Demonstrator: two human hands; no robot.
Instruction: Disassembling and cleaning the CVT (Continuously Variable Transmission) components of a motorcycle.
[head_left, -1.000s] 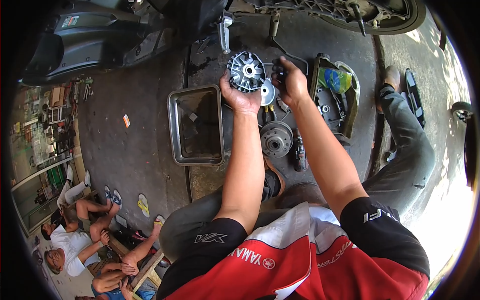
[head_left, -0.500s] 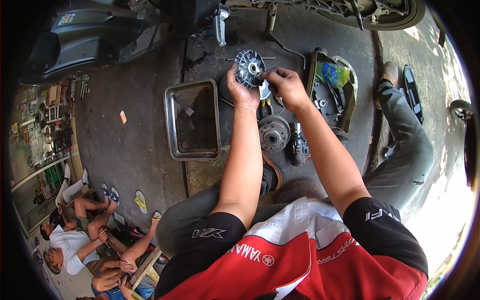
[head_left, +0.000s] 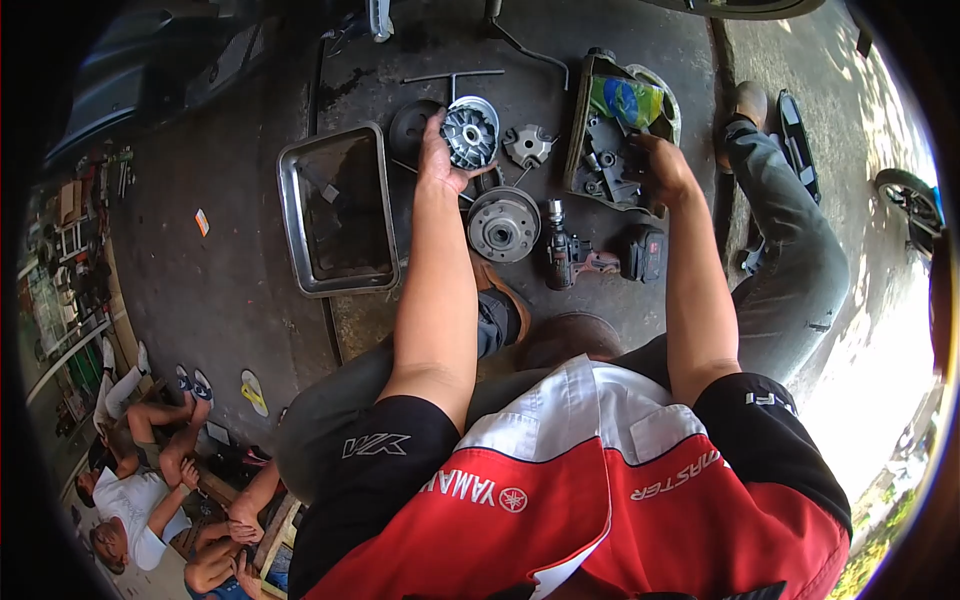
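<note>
My left hand (head_left: 438, 160) holds a round, finned metal variator (head_left: 468, 138), its ribbed face and central hole turned up. Just behind the variator shows a shiny round metal part. My right hand (head_left: 668, 172) reaches over the right side of a cut-open plastic jug (head_left: 577, 160) that holds dark metal parts (head_left: 605, 165) and a blue-green packet (head_left: 627, 100). Its fingers are dark and partly hidden, so whether they grip anything cannot be told. Between my hands lie a lobed metal plate (head_left: 528, 147) and, nearer me, a round clutch pulley assembly (head_left: 503, 226).
A rectangular metal tray (head_left: 388, 215) lies left of my left forearm. A cordless impact wrench (head_left: 562, 255) rests near my legs. Farther off are a T-handle wrench (head_left: 455, 75) and a bent metal stand (head_left: 530, 50). Seated people (head_left: 150, 520) are at lower left.
My right hand has left the variator and moved right to the cut jug. My left hand still holds the variator, now lower. The view has shifted, uncovering the lobed plate.
</note>
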